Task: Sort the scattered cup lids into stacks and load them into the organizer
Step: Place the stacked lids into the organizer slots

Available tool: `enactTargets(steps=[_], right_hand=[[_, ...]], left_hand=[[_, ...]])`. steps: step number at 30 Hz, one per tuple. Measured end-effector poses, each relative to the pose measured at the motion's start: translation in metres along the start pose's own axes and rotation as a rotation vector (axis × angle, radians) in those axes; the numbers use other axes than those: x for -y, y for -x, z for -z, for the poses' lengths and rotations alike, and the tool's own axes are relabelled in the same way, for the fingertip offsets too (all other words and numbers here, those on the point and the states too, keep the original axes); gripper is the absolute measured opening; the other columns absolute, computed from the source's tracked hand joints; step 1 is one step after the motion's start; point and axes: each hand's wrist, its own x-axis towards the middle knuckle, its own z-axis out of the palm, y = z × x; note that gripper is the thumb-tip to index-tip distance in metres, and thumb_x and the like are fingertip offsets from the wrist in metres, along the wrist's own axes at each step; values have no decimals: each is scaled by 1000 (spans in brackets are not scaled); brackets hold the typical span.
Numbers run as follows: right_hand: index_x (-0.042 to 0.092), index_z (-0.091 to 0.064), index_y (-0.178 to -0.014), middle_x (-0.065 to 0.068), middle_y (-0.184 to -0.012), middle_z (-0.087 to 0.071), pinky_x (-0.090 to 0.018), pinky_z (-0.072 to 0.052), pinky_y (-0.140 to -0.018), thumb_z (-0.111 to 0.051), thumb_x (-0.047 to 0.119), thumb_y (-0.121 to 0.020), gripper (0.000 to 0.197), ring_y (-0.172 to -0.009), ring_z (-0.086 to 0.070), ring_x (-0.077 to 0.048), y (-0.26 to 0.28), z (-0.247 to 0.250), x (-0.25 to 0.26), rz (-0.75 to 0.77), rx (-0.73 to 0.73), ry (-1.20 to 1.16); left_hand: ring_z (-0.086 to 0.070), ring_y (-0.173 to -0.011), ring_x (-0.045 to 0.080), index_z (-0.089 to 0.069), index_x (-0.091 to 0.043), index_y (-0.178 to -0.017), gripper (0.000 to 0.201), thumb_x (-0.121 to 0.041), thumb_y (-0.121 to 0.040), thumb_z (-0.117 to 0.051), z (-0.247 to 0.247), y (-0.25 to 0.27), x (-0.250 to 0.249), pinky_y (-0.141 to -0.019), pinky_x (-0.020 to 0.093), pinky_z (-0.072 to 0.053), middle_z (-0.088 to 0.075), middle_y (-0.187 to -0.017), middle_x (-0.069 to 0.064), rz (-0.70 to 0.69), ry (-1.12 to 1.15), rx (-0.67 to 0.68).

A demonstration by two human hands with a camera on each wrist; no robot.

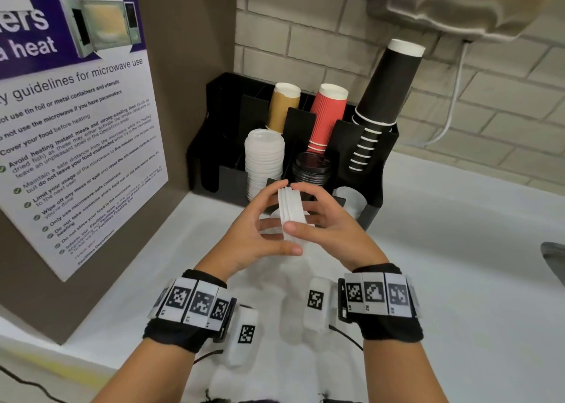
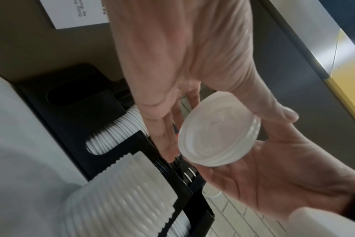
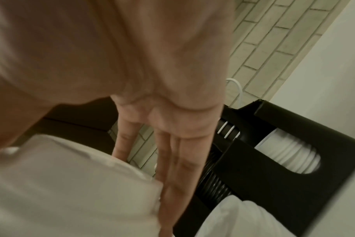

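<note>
A small stack of white cup lids (image 1: 292,211) stands on edge between my two hands, just in front of the black organizer (image 1: 214,145). My left hand (image 1: 270,219) grips it from the left, thumb under the rim. From the right, my right hand (image 1: 308,210) grips it with the thumb on the near edge. In the left wrist view the lid stack (image 2: 219,129) shows its flat face, my left thumb (image 2: 282,112) on the rim and the right palm (image 2: 274,176) below. The right wrist view shows my right fingers (image 3: 172,160) laid along the white lids (image 3: 71,184).
The organizer holds a tall pile of white lids (image 1: 264,161), black lids (image 1: 312,167), more white lids (image 1: 348,197) at the front right, and brown (image 1: 282,106), red (image 1: 328,115) and black cups (image 1: 385,96) behind. A poster (image 1: 76,127) stands left. White counter (image 1: 458,249) lies right.
</note>
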Motion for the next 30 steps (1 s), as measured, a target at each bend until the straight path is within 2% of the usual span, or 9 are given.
enactTargets(steps=[5, 8, 12, 15, 17, 18, 22, 26, 30], right_hand=[[44, -54, -121, 7, -116, -62, -42, -50, -98, -84, 41, -60, 68, -111, -60, -13, 1, 0, 1, 25, -62, 26], [43, -55, -118, 8, -112, -63, -39, -51, -96, -86, 31, -65, 63, -109, -60, -10, -1, -2, 0, 53, -81, 55], [38, -56, -118, 4, -111, -64, -35, -55, -87, -85, 23, -68, 60, -103, -63, -13, -11, 12, 1, 96, -131, 19], [43, -54, -112, 1, -114, -63, -28, -55, -78, -85, 27, -66, 58, -100, -64, -14, -28, 50, 2, 151, -396, 17], [42, -51, -112, 0, -117, -61, -21, -51, -78, -84, 29, -68, 57, -104, -62, -16, -44, 80, -3, 152, -565, 92], [38, -49, -117, 0, -118, -59, -21, -50, -80, -83, 31, -70, 58, -106, -60, -16, -52, 93, -7, 115, -594, 159], [26, -47, -129, -3, -123, -56, -36, -47, -95, -82, 28, -71, 68, -113, -55, -23, -81, 124, -29, -136, -417, 457], [25, -40, -141, -7, -135, -50, -30, -40, -94, -79, 26, -72, 80, -122, -49, -26, -94, 128, -36, -281, -160, 760], [25, -35, -146, -10, -145, -39, -35, -37, -105, -76, 19, -73, 83, -131, -41, -29, -96, 127, -36, -314, -66, 925]], left_hand=[[-59, -118, 16, -43, -51, -133, 101, -21, -51, -92, -4, -2, -1, -88, 37, -57, -50, -138, -8, -13, 1, 0], [-58, -120, 16, -42, -51, -134, 103, -30, -47, -92, -5, -4, 0, -93, 41, -55, -49, -140, -7, -15, 0, -1], [-54, -126, 15, -36, -49, -139, 106, -32, -51, -94, 2, -6, 0, -102, 34, -47, -41, -147, -10, -23, -19, -46], [-58, -118, 8, -43, -46, -131, 85, -37, -57, -82, 13, -4, -2, -93, 22, -50, -44, -142, -12, -27, -35, -188], [-62, -110, 7, -51, -36, -129, 67, -30, -69, -79, 21, -3, 0, -81, 13, -50, -49, -136, -11, -29, -61, -297], [-64, -105, 5, -54, -31, -127, 57, -23, -76, -77, 25, -3, 1, -77, 9, -48, -51, -133, -9, -34, -80, -345], [-64, -88, -7, -58, -36, -112, 37, -13, -86, -71, 34, -3, 4, -73, 4, -44, -53, -127, -4, -52, -154, -434], [-63, -86, -8, -59, -38, -109, 35, -13, -87, -70, 34, -3, 5, -74, 8, -45, -54, -125, -6, -45, -169, -440], [-62, -85, -9, -59, -37, -110, 33, -14, -88, -69, 32, -3, 6, -76, 9, -44, -54, -124, -8, -27, -179, -440]])
